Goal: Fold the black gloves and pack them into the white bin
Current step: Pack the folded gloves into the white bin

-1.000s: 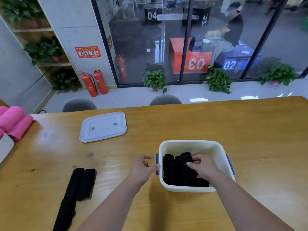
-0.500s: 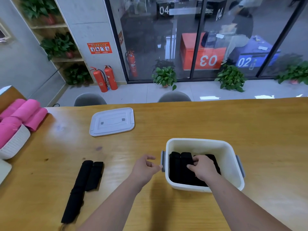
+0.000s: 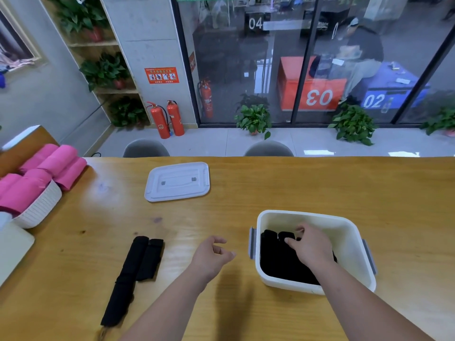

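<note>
The white bin [image 3: 344,232] stands on the wooden table at the right, and folded black gloves [image 3: 275,264] fill its left part. My right hand [image 3: 311,247] reaches into the bin, thumb and forefinger pinched on the top of a folded glove. My left hand [image 3: 209,257] hovers over the table just left of the bin, holding nothing, fingers loosely curled and apart. A pair of unfolded black gloves [image 3: 134,269] lies flat on the table farther left, one long and one shorter side by side.
The bin's white lid [image 3: 177,181] lies behind the hands on the table. A white basket [image 3: 39,207] with pink rolled cloths sits at the left edge, a white sheet [image 3: 12,247] in front of it. Two chair backs [image 3: 145,148] stand beyond the far edge.
My right hand has pushed the black glove lower into the bin. My left hand has drifted left, away from the bin's grey handle. The view has turned left.
</note>
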